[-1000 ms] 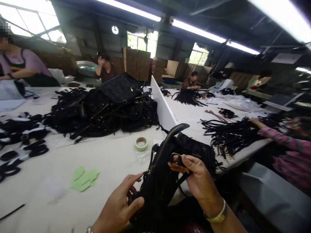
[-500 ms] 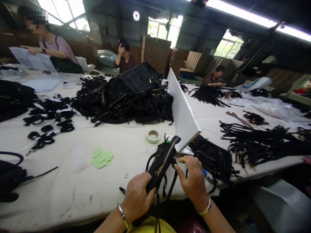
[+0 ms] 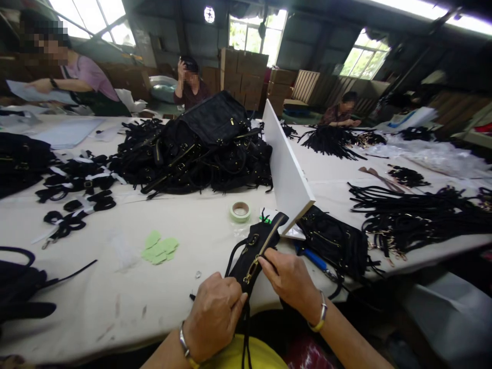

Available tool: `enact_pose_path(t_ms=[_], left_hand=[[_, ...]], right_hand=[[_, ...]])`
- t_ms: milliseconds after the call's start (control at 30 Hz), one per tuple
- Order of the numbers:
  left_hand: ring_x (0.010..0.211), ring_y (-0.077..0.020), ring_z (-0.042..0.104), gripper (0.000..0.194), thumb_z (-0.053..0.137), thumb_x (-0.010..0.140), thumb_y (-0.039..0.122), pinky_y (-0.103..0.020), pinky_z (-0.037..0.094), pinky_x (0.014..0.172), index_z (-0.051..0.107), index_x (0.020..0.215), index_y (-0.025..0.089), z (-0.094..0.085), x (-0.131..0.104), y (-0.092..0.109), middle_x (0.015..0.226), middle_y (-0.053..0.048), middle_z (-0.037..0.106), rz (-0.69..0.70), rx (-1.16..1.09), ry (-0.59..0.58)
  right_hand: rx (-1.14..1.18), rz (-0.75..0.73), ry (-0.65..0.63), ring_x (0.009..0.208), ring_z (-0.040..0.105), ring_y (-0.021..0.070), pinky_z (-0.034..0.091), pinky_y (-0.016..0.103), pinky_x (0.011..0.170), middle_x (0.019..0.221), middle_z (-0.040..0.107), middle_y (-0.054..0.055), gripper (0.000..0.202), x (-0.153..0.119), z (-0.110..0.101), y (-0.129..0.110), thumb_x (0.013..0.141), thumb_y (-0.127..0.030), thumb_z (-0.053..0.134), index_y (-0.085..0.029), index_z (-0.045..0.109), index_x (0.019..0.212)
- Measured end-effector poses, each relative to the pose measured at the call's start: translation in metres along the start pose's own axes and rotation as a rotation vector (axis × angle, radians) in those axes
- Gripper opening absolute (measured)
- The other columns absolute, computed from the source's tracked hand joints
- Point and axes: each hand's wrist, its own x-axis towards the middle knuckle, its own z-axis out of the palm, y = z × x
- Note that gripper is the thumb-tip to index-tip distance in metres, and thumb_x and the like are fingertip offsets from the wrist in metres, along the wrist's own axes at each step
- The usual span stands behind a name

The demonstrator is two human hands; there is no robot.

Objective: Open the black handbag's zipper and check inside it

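Note:
A small black bag (image 3: 259, 243) with a gold zipper stands on its edge at the near rim of the cream table (image 3: 115, 302). My left hand (image 3: 213, 315) grips its lower end, fingers curled round it. My right hand (image 3: 290, 279) pinches the bag at the zipper, close to the gold pull. Thin black straps hang from the bag between my two hands.
A big heap of black bags (image 3: 200, 151) lies mid-table, with strap bundles (image 3: 77, 187) to the left. A green tape roll (image 3: 240, 211), green paper pieces (image 3: 159, 248), a white divider board (image 3: 286, 171) and another black bag (image 3: 334, 243) are near. Other people work at the far side.
The view has dropped and shifted left. The bag now stands lower and nearer me, my right hand has moved onto its zipper, and my left hand has closed tighter.

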Motion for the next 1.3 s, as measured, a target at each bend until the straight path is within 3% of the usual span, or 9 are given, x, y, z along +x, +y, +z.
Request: enact_pose_path(t_ms=[300,433,500,600,667,833,933,1133,1300], left_hand=[[0.060,-0.0189,0.054,0.024,0.040,0.087,0.009,-0.036,0.045,0.062,0.051,0.068,0.019,-0.036,-0.047,-0.013,0.067,-0.002,0.058,0.156,0.105,-0.206],[0.061,-0.0176,0.058,0.022,0.046,0.088,0.013,-0.035,0.049,0.066,0.053,0.069,0.019,-0.048,-0.057,-0.017,0.068,-0.001,0.060,0.149,0.144,-0.314],[0.064,-0.0181,0.059,0.020,0.049,0.087,0.014,-0.035,0.049,0.068,0.055,0.069,0.019,-0.052,-0.055,-0.017,0.070,-0.002,0.062,0.141,0.150,-0.368],[0.068,-0.0184,0.059,0.020,0.049,0.088,0.017,-0.034,0.047,0.069,0.055,0.069,0.020,-0.056,-0.050,-0.018,0.073,-0.001,0.062,0.125,0.106,-0.453],[0.069,-0.0186,0.059,0.023,0.051,0.091,0.028,-0.033,0.045,0.067,0.055,0.070,0.020,-0.056,-0.044,-0.021,0.075,-0.001,0.062,0.087,0.032,-0.489],[0.073,-0.0229,0.060,0.037,0.031,0.098,0.044,-0.037,0.042,0.067,0.056,0.083,0.021,-0.039,-0.007,-0.020,0.082,-0.004,0.062,-0.192,0.025,-0.326],[0.076,-0.0272,0.062,0.033,0.050,0.089,0.052,-0.039,0.045,0.069,0.060,0.084,0.020,-0.021,0.022,-0.012,0.083,-0.006,0.064,-0.280,0.094,-0.300],[0.076,-0.0279,0.066,0.020,0.045,0.087,0.022,-0.038,0.047,0.066,0.062,0.077,0.018,-0.008,0.048,-0.015,0.078,-0.009,0.068,-0.288,0.219,-0.269],[0.073,-0.0285,0.065,0.025,0.042,0.090,0.025,-0.037,0.044,0.062,0.062,0.076,0.019,-0.013,0.051,-0.038,0.076,-0.007,0.068,-0.350,0.357,-0.168]], right_hand=[[-0.436,0.217,0.177,0.058,0.058,0.0199,0.024,0.030,0.053,0.068,0.066,0.005,0.027,0.021,-0.020,0.055,0.096,-0.033,0.049,-0.019,0.059,0.075],[-0.298,-0.065,0.284,0.093,0.059,0.0282,0.041,0.038,0.080,0.098,0.066,0.013,0.016,0.008,-0.022,0.042,0.092,-0.020,0.049,-0.014,0.062,0.099],[-0.156,-0.297,0.197,0.104,0.056,0.0269,0.041,0.042,0.091,0.113,0.063,0.013,0.026,-0.001,-0.020,0.032,0.089,-0.013,0.049,-0.016,0.060,0.113],[-0.077,-0.453,0.002,0.100,0.056,0.0230,0.042,0.040,0.090,0.119,0.062,0.009,0.035,-0.013,-0.008,0.023,0.088,-0.009,0.050,-0.020,0.058,0.120],[-0.089,-0.432,-0.009,0.090,0.055,0.0220,0.043,0.039,0.083,0.111,0.064,0.008,0.024,-0.016,0.003,0.021,0.090,-0.010,0.050,-0.019,0.062,0.109],[0.013,-0.424,0.161,0.077,0.050,0.0193,0.045,0.035,0.075,0.089,0.066,0.007,0.024,-0.019,0.019,0.016,0.096,-0.010,0.043,-0.017,0.059,0.081],[0.063,-0.430,0.241,0.082,0.053,0.0199,0.047,0.035,0.078,0.091,0.066,0.008,0.021,-0.024,0.023,0.012,0.093,-0.004,0.045,-0.017,0.060,0.085],[0.037,-0.400,0.267,0.092,0.053,0.0232,0.045,0.041,0.089,0.095,0.069,0.007,0.023,-0.037,0.018,0.016,0.087,0.001,0.049,-0.018,0.061,0.092],[0.026,-0.395,0.198,0.099,0.054,0.0244,0.037,0.044,0.099,0.093,0.070,0.004,0.021,-0.042,0.009,0.017,0.085,-0.001,0.050,-0.019,0.060,0.090]])
